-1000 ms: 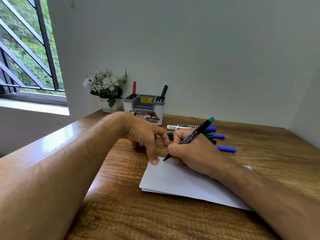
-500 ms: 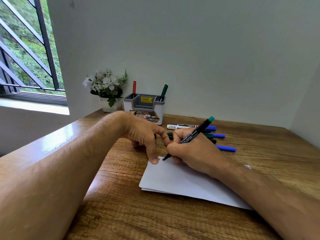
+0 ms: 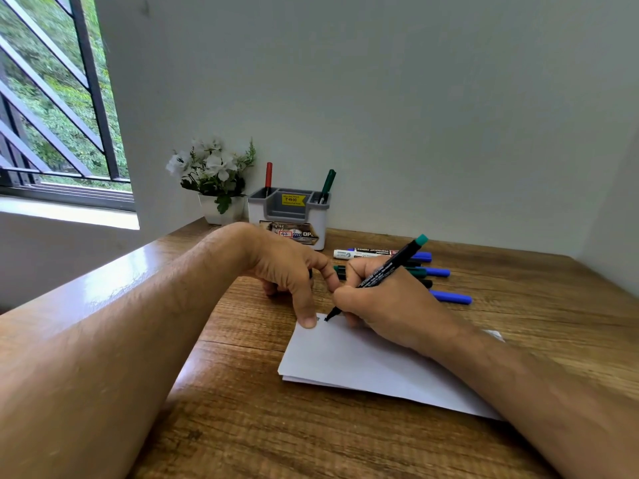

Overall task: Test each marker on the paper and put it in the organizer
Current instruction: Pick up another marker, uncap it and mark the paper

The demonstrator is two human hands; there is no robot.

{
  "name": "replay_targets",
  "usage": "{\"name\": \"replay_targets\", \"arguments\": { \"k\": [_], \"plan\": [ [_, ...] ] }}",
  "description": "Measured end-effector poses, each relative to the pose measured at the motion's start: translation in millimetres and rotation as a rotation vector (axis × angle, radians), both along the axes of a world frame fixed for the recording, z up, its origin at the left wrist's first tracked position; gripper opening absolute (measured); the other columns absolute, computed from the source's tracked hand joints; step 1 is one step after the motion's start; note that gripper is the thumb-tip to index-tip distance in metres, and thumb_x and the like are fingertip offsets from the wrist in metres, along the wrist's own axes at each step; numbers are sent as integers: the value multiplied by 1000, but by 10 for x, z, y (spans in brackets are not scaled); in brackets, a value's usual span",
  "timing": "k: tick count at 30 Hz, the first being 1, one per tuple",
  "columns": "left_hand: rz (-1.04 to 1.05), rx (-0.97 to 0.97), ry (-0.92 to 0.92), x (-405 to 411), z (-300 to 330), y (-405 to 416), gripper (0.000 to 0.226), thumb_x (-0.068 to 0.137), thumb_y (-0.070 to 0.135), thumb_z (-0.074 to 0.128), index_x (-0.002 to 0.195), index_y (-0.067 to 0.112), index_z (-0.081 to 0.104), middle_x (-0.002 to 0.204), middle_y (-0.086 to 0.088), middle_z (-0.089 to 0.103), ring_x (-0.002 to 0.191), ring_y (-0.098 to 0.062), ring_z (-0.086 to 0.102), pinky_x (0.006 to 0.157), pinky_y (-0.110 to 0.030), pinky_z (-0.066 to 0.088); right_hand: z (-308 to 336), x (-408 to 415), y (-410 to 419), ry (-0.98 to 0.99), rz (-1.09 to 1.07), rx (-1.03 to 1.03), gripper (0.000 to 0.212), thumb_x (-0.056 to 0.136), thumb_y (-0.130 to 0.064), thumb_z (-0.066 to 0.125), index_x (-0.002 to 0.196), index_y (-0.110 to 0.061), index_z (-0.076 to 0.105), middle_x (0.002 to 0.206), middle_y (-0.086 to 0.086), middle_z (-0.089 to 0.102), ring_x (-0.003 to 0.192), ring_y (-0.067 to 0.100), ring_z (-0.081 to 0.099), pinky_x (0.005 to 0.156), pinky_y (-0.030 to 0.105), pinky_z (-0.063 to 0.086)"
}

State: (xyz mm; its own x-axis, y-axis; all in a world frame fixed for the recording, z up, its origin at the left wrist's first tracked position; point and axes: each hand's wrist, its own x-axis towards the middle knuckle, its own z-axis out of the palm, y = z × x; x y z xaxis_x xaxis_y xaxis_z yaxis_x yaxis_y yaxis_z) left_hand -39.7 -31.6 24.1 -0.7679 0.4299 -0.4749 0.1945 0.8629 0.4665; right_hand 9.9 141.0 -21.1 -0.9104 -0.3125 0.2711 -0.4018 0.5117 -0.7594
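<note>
Right hand (image 3: 387, 302): my grip pinches the marker (image 3: 387, 273), tip on the paper (image 3: 363, 368).
Left hand (image 3: 287, 271): thumb pressing the paper's corner, fingers curled.
Organizer (image 3: 288, 216): far on the counter (image 3: 276, 426), holding two markers.
Spare markers (image 3: 439, 273): behind my right hand.

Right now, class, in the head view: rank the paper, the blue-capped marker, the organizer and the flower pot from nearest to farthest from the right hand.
1. Paper: under the right hand.
2. Blue-capped marker: just behind, to its right.
3. Organizer: by the wall.
4. Flower pot: left of the organizer.
</note>
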Motion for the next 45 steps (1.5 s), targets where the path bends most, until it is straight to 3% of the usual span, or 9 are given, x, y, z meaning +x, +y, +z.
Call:
{"name": "replay_targets", "arguments": {
  "k": [7,20,26,33,39,45],
  "plan": [
    [-3,-8,0,-3,1,6,57,76,10,80,119,35,52,115,-7,57,108,-26,53,93,-44,45,10,9,4,-13,12,-10,32,77,-14,66,50,-24,53,52,-3,64,49,4,55,57,28,46],
    [10,6,-8,-8,5,-1,57,75,10,81,118,36,53,101,-3,56,97,-21,52,80,-35,41,-9,-4,-7,1,-9,-7,28,78,-16,68,54,-23,54,54,-3,66,51,2,57,58,28,46],
    [8,10,-10,-5,7,0,57,76,9,80,119,34,53,100,-4,57,98,-21,53,85,-38,42,-13,-2,-2,1,-8,-22,29,78,-14,67,53,-23,54,53,-4,64,50,2,56,56,26,45],
    [0,-2,-7,-16,-5,-4,58,76,9,80,120,34,53,120,-8,57,112,-28,53,98,-46,44,-12,-6,2,-18,14,-34,31,77,-14,67,51,-24,54,52,-2,64,49,5,57,57,29,46],
    [2,20,-17,-31,-14,-11,56,75,9,81,116,35,53,96,-2,58,92,-20,54,78,-37,42,-9,5,-2,-10,-1,-12,28,78,-14,67,55,-22,54,52,-2,64,50,4,57,57,28,47],
    [-2,15,-14,-36,-16,-9,55,76,8,80,116,36,53,103,-4,57,101,-24,53,88,-42,44,-1,22,-5,-15,-7,-10,28,80,-13,67,57,-22,54,53,-3,66,50,2,58,58,25,46]
  ]
}}
